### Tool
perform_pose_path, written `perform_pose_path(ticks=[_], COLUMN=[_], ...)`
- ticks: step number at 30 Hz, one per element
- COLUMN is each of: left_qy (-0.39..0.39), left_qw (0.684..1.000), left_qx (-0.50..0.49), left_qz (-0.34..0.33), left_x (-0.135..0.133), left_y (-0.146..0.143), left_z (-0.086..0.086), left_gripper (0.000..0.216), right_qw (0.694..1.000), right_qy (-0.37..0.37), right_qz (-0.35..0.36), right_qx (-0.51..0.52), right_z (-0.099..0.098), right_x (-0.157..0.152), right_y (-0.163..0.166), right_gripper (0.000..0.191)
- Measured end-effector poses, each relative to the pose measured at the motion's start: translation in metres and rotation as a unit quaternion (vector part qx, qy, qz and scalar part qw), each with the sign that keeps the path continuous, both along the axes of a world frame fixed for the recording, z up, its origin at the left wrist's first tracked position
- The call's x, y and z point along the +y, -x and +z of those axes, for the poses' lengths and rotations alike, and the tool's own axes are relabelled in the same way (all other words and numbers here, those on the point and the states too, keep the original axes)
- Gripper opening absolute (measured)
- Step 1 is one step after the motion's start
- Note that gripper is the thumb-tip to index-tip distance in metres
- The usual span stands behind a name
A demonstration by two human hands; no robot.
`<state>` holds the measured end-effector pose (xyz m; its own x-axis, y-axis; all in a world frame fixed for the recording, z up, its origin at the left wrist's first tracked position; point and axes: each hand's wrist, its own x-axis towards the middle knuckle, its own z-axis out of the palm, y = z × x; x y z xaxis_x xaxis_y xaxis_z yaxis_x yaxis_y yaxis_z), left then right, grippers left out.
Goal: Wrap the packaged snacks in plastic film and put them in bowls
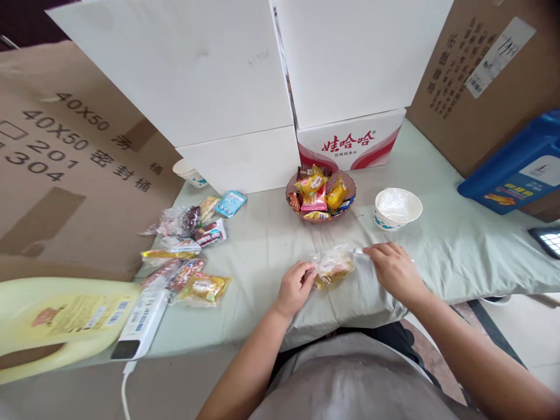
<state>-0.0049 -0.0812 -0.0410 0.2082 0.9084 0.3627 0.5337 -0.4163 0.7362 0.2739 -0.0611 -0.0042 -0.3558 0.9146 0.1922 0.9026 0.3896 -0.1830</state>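
A clear plastic bag with a yellow and pink wrapped snack in it lies near the table's front edge. My left hand pinches the bag's left edge between thumb and fingers. On the other side my right hand has its fingers closed around a thin, clear strip at the bag's right end. Whether that strip is part of the bag or a separate piece, I cannot tell. Beyond the bag stands a pinkish glass bowl full of wrapped snacks. A paper bowl with crumpled clear plastic inside is just past my right hand.
Several bagged snacks lie to the left, beside a white power bank with a cable and a yellow jug. White boxes wall off the back. A blue bottle and a phone are at right.
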Motion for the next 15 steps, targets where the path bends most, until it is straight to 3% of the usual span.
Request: perform_pose_path(ticks=[2, 4, 6, 9, 11, 15], left_qy=[-0.007, 0.002, 0.025, 0.071, 0.088, 0.053], left_qw=[0.999, 0.998, 0.994, 0.987, 0.977, 0.943], left_qx=[-0.029, -0.066, -0.098, -0.143, -0.179, -0.216], left_qz=[0.014, 0.025, 0.03, 0.031, 0.069, 0.248], left_x=[0.001, 0.002, 0.003, 0.002, 0.003, 0.001], left_y=[0.0, 0.001, 0.001, 0.0, 0.002, 0.024], left_z=[0.0, 0.0, -0.002, -0.007, -0.011, -0.016], left_gripper=[0.012, 0.011, 0.012, 0.015, 0.017, 0.019], right_qw=[0.997, 0.994, 0.993, 0.986, 0.983, 0.983], right_qy=[-0.005, -0.03, -0.064, -0.081, -0.071, -0.052], right_qz=[-0.078, -0.11, -0.067, 0.053, 0.093, 0.08], right_qx=[-0.02, 0.003, 0.068, 0.138, 0.14, 0.159], right_z=[-0.004, -0.004, -0.001, 0.005, 0.006, 0.003], right_x=[0.004, 0.003, 0.001, 0.002, 0.008, 0.02], right_y=[-0.019, -0.022, -0.007, 0.03, 0.048, 0.041], right_gripper=[0.032, 0.028, 0.029, 0.052, 0.062, 0.02])
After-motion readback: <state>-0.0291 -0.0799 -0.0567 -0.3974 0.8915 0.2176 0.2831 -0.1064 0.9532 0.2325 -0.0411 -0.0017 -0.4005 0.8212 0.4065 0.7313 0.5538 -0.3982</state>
